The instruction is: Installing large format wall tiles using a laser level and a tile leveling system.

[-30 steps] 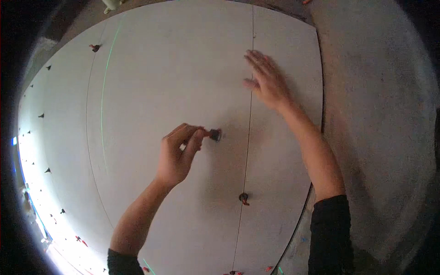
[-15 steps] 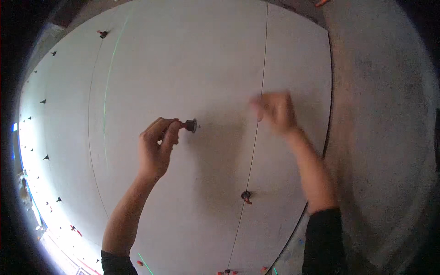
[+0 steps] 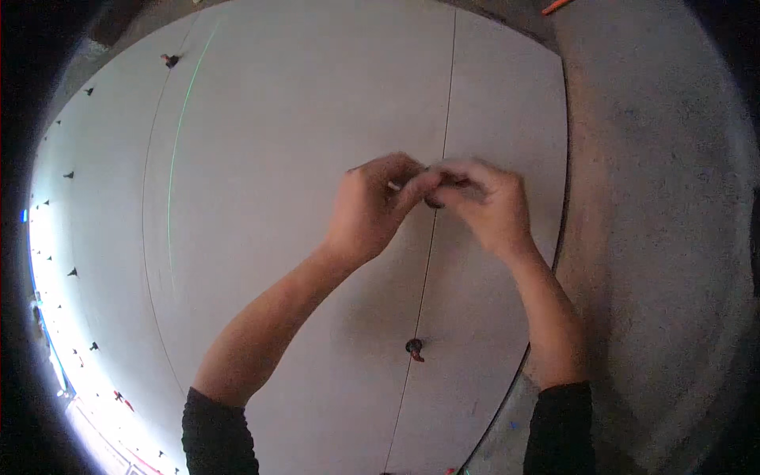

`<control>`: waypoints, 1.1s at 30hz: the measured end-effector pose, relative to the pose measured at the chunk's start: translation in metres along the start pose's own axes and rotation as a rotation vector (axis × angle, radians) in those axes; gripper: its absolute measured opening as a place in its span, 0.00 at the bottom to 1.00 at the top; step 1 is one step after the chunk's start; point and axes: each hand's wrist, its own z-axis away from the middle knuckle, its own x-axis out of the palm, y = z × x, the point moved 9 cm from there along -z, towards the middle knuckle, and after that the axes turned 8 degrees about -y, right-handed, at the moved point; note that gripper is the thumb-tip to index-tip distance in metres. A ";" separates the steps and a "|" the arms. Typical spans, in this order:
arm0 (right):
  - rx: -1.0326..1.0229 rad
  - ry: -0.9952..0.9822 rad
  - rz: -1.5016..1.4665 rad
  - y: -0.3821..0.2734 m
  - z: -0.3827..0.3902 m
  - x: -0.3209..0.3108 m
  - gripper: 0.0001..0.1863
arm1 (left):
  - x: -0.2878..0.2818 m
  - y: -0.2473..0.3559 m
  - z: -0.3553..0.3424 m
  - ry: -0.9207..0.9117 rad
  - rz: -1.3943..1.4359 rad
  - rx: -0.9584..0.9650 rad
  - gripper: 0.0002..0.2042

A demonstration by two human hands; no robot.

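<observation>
Both my hands meet over the thin seam [image 3: 449, 95] between two large pale tiles [image 3: 277, 142]. Between their fingertips is a small tile leveler, mostly hidden; only the edge of its dark round base [image 3: 433, 203] shows below the fingers. My left hand [image 3: 372, 198] is closed in a pinch on it from the left. My right hand [image 3: 491, 198], slightly blurred, comes from the right with its fingers closed round the same leveler. Further down the same seam stands another tile leveler [image 3: 414, 347], dark with a red handle.
Another leveler [image 3: 169, 60] sits on the left seam [image 3: 145, 198]. Several more stand across the brightly lit far left. A green laser line [image 3: 178, 142] runs over the tile. Beyond the tile's right edge [image 3: 567, 142] lies rough grey floor [image 3: 657, 198], with an orange object [image 3: 556, 6] at the top.
My left hand has carried the leveler right, from the middle of the tile to the seam. My right hand, apart before, has come in to meet it.
</observation>
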 end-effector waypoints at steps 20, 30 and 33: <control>0.095 0.258 -0.329 0.070 0.013 -0.025 0.16 | 0.021 -0.003 -0.009 0.031 0.368 0.169 0.33; -0.030 0.532 0.001 0.092 -0.153 -0.157 0.13 | 0.062 -0.022 -0.035 -0.162 -0.768 0.440 0.40; 0.024 0.510 0.085 0.108 -0.208 -0.171 0.14 | 0.064 -0.027 -0.043 -0.142 -0.819 0.444 0.42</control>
